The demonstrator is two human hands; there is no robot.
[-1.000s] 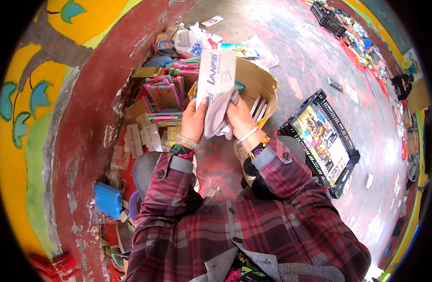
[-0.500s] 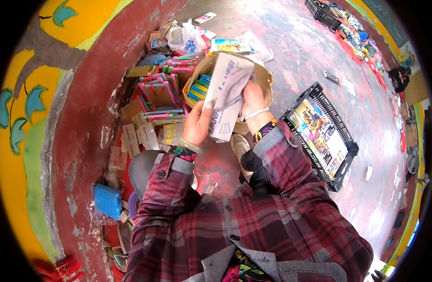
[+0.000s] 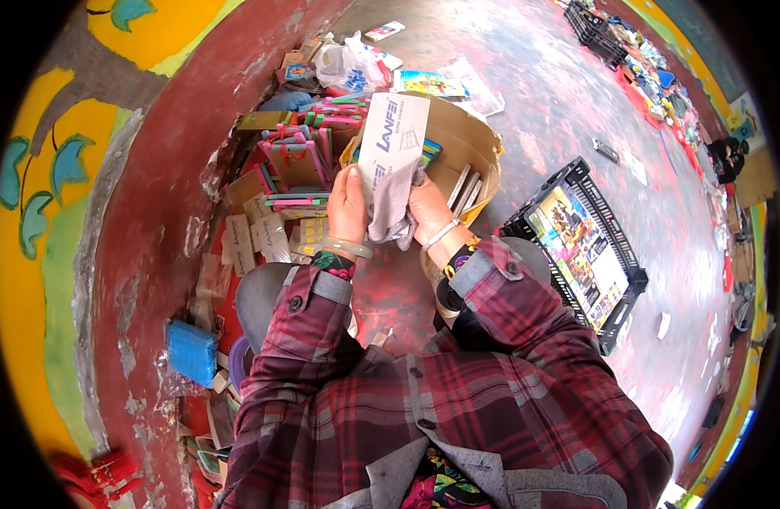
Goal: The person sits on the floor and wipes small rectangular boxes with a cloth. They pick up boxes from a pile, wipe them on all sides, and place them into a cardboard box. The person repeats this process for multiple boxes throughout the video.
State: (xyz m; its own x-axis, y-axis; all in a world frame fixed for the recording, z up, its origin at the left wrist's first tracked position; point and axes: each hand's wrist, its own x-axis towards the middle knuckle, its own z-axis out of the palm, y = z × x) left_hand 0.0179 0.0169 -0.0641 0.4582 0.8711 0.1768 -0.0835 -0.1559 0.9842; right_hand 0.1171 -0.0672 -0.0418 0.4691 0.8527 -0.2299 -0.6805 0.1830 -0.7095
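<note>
A long, flat white box (image 3: 402, 119) with dark printing is in my left hand (image 3: 347, 208), its fingers closed round the lower left edge. My right hand (image 3: 430, 210) grips a grey cloth (image 3: 394, 208), which lies bunched over the lower end of the box. Behind it stands a round-cornered cardboard carton (image 3: 479, 140), partly hidden by the white box. Inside the carton a few blue and yellow packs show, along with several thin upright pieces on its right side.
Stacks of pink and green-edged items (image 3: 301, 161) lie left of the carton by the red wall. A black plastic crate (image 3: 615, 237) with colourful printed sheets stands at the right. White plastic bags (image 3: 352, 66) lie beyond, and a blue pack (image 3: 191, 352) sits lower left.
The cloth and my right hand have moved down and toward me, from the box's upper right side to its lower end. The white box has shifted slightly left, uncovering the carton's right side.
</note>
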